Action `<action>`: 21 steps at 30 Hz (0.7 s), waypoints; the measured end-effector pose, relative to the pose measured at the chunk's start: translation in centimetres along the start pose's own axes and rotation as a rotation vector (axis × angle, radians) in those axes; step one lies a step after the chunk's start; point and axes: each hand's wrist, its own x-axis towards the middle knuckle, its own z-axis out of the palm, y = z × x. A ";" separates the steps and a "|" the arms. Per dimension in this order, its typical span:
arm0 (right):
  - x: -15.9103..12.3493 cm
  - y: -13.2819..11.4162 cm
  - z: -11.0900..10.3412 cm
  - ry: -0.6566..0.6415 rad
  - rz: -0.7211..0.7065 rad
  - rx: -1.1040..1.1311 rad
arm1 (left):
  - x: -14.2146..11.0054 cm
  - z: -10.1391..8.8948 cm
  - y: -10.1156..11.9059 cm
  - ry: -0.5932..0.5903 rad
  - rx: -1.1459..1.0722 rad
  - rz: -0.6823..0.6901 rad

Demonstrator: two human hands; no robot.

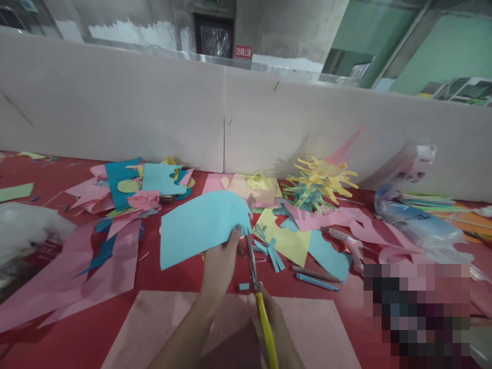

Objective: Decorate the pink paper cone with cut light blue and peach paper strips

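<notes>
Gripping the blue paper (pixel 200 225) between thumb and fingers, the left hand (pixel 225 246) holds it up above the red table (pixel 154 277). The right hand (pixel 269 312) is closed round the yellow handles of the scissors (pixel 251 261) — their blades point away from the person, at the paper's right edge. A pink sheet (pixel 307 328) lies below the hands; blue scraps (pixel 272 253) and a blue pen (pixel 317 282) lie nearby — beside a brown pen (pixel 315 273).

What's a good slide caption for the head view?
Left hand holds blue paper while the right works yellow-handled scissors at its edge.
</notes>
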 end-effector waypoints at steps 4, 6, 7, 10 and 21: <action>-0.1 0.0 0.4 -0.004 0.005 0.026 | -0.4 0.2 -0.3 -0.016 0.000 0.002; 0.1 -0.2 0.5 -0.022 0.012 0.027 | -0.6 0.3 -0.3 -0.030 -0.010 -0.010; 0.3 -0.3 0.4 -0.030 0.019 0.012 | -0.7 0.3 -0.3 -0.038 -0.011 -0.017; 0.6 -0.4 0.3 -0.044 0.026 -0.042 | -0.7 0.2 -0.1 -0.047 0.000 -0.023; 1.5 1.6 0.1 -0.176 0.014 -0.014 | -0.9 0.2 0.1 -0.074 0.002 -0.005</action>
